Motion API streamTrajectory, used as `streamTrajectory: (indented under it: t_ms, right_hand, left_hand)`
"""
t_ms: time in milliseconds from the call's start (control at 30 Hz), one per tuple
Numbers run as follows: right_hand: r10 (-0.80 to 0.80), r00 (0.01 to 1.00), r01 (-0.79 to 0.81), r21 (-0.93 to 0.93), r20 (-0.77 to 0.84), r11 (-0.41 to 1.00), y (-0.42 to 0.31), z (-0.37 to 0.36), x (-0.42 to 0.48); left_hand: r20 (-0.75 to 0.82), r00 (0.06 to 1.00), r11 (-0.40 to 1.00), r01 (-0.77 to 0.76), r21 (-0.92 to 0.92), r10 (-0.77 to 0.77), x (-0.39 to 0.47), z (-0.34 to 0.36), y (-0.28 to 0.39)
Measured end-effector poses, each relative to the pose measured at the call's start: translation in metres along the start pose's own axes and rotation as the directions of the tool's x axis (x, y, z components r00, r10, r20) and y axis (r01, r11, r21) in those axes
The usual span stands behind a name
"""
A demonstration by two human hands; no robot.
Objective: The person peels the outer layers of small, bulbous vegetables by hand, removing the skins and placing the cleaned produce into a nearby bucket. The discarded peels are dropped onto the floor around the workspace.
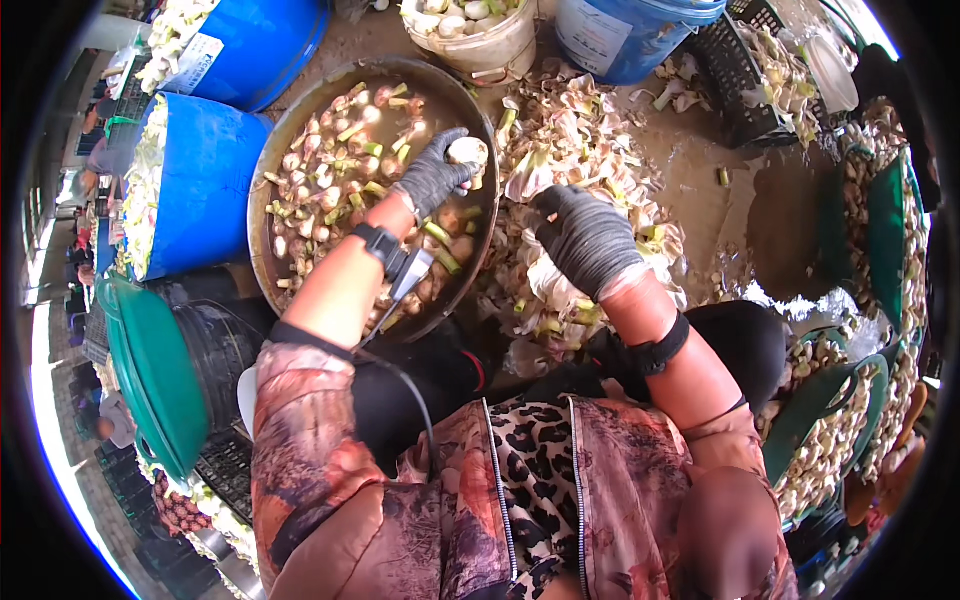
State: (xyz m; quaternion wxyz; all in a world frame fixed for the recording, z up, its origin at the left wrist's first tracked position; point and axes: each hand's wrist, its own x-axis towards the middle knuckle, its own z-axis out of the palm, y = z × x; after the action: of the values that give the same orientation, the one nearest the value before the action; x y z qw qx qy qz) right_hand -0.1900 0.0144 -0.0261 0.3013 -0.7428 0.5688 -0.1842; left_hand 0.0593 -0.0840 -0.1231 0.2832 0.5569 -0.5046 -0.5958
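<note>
Over the right side of a wide round basin, my left hand, wrapped in dark tape, grips a pale garlic bulb with a short stem. Murky water fills the basin, and many garlic bulbs with cut stems lie in it. My right hand, wrapped the same way, is above a heap of garlic skins. Its fingertips are curled beside a loose piece of skin; whether they pinch it I cannot tell.
Blue tubs of garlic stand left, near a green tub. At the top are a white bucket, a blue bucket and a black crate. Green baskets of garlic stand right, by wet floor.
</note>
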Motion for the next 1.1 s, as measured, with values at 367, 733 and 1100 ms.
streamTrajectory:
  t_ms: [367, 733, 1100]
  right_hand:
    - [-0.024, 0.938, 0.188, 0.449, -0.345, 0.874, -0.027, -0.016, -0.001]
    - [-0.053, 0.936, 0.114, 0.157, -0.348, 0.981, -0.027, -0.015, -0.012]
    - [0.305, 0.876, -0.230, 0.232, -0.375, 0.945, 0.032, -0.024, 0.014]
  left_hand:
    - [-0.001, 0.918, 0.865, -0.373, 0.334, 0.396, -0.128, 0.047, 0.097]
    - [0.054, 0.731, 0.474, -0.495, 0.729, 0.681, -0.148, 0.078, 0.104]
    - [0.040, 0.946, 0.938, -0.311, -0.153, 0.320, -0.148, 0.059, 0.108]
